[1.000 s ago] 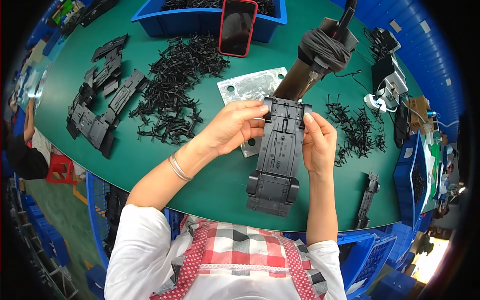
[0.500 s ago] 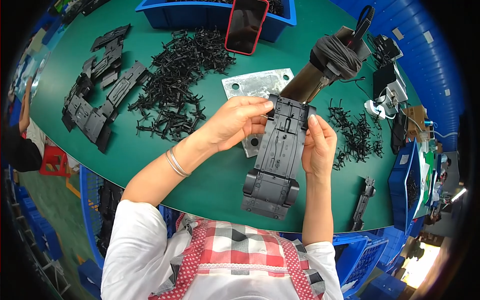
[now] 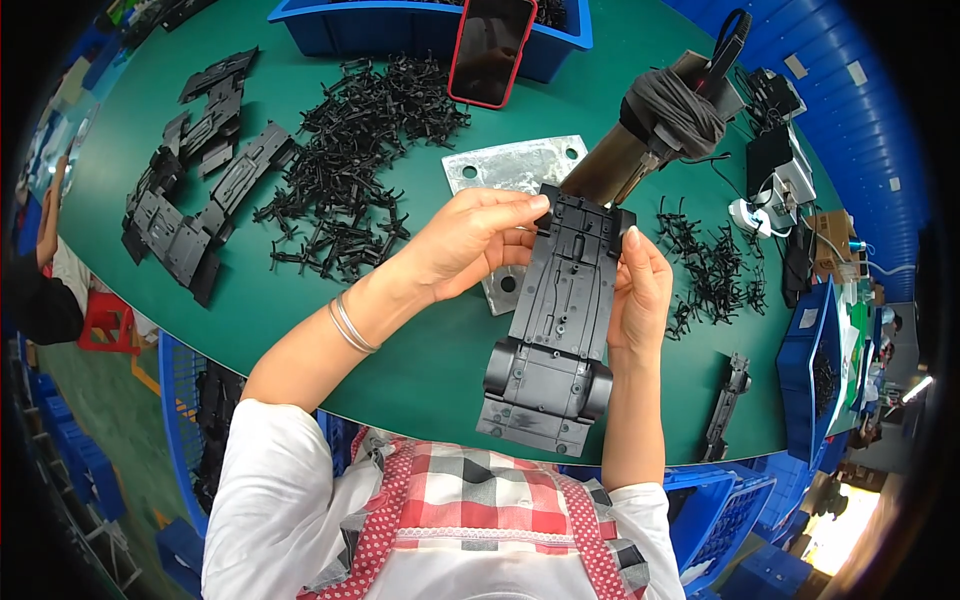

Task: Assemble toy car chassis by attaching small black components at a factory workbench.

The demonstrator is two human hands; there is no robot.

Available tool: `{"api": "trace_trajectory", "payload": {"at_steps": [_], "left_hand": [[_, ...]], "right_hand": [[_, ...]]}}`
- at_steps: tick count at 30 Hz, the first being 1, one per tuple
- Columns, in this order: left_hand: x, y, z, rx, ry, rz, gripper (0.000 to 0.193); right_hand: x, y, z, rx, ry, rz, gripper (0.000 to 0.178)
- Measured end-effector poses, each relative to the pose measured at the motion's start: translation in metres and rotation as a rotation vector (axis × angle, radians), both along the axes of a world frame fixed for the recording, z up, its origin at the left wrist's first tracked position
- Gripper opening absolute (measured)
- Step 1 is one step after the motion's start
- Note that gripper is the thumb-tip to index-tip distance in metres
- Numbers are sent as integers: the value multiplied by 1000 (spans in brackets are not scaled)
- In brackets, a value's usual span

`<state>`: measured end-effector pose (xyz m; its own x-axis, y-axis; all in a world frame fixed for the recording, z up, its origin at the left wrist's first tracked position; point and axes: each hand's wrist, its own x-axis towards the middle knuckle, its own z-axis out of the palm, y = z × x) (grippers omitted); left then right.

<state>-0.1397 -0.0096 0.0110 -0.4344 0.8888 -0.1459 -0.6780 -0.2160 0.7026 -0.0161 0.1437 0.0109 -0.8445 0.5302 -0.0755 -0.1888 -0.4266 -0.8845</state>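
A long black plastic toy-car chassis [image 3: 562, 318] is held between my two hands, its far end beneath the tool and its near end tilted down toward my apron. My left hand [image 3: 487, 240] pinches the far left corner with thumb and fingers. On the far right edge, my right hand [image 3: 640, 285] grips with the thumb on top. Behind the chassis lies a pale metal plate [image 3: 515, 168] with round holes. A bench-mounted tool wrapped in dark cloth [image 3: 672, 112] stands over the chassis's far end.
Small black plastic parts [image 3: 365, 150] lie heaped left of centre, with a smaller heap [image 3: 710, 265] at right. Several more chassis [image 3: 175, 235] rest at far left; a narrow black part [image 3: 727, 405] lies near right. A red-edged phone [image 3: 492, 50] leans on a blue bin [image 3: 355, 32].
The chassis's near end has swung slightly toward me and tilted, showing more of its underside detail. Both hands keep their hold in nearly the same place.
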Motion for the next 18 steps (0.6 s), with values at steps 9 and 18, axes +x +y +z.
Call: {"api": "trace_trajectory", "payload": {"at_steps": [9, 18], "left_hand": [[-1, 0, 3, 15, 16, -10, 20], [-3, 0, 1, -4, 53, 0, 24]], "right_hand": [[0, -3, 4, -28, -17, 5, 20], [-1, -4, 0, -15, 24, 2, 19]]}}
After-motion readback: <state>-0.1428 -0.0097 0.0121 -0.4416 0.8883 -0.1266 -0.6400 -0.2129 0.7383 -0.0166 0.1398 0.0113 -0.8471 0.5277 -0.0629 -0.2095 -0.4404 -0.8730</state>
